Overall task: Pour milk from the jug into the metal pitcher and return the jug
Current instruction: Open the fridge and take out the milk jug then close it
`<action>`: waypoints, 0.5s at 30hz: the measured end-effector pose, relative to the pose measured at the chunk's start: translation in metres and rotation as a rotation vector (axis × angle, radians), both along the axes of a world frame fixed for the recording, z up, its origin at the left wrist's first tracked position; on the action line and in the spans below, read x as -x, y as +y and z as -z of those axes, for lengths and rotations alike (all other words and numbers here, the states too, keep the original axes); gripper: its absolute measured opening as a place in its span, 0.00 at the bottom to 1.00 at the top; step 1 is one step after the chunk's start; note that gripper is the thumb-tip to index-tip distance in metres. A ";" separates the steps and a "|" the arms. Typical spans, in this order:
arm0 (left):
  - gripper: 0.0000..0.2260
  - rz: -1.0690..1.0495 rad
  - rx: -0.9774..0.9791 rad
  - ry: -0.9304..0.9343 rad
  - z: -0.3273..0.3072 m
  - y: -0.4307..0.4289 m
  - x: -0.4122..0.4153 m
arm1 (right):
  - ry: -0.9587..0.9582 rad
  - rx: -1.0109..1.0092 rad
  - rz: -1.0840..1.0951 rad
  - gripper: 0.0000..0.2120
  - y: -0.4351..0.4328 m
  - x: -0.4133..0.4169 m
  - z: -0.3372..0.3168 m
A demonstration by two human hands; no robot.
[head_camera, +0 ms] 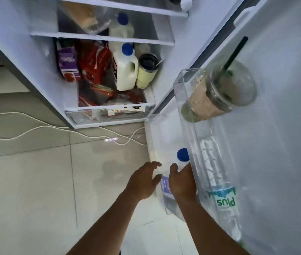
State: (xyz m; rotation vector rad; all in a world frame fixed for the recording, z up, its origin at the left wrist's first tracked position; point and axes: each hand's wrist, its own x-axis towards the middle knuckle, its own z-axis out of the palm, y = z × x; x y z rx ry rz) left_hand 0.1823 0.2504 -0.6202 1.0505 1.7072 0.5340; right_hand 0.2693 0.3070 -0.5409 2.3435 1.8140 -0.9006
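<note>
So the right hand [182,183] is wrapped over the shoulder of the white plastic milk jug with the blue screw cap [182,154], thumb on the near side, fingers hidden behind it. The left hand [144,178] is spread open just beside it, holding nothing that I can see, probably to steady the jug or the shelf rim. The jug sits in the lowest clear door shelf [166,203] of the open white fridge; can't tell if it's going in or coming out. Two more blue-capped milk jugs [125,70] sit inside the fridge. In the clear door bin above [181,100] are an iced coffee cup with a green straw [225,92] and a clear water bottle [221,192]. No metal pitcher in view.
</note>
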 end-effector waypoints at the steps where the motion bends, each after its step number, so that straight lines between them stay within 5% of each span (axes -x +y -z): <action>1: 0.18 0.023 -0.003 -0.010 0.001 0.009 -0.007 | 0.088 0.048 0.053 0.25 0.005 -0.001 -0.001; 4: 0.14 0.056 0.034 -0.052 0.009 0.027 -0.027 | 0.332 0.175 0.219 0.16 0.015 -0.010 0.005; 8: 0.13 -0.018 0.103 -0.040 0.019 0.040 -0.043 | 0.225 0.046 0.158 0.12 0.016 -0.013 0.027; 15: 0.14 0.017 0.115 0.014 0.034 0.056 -0.047 | 0.201 -0.016 0.073 0.23 0.029 -0.010 0.036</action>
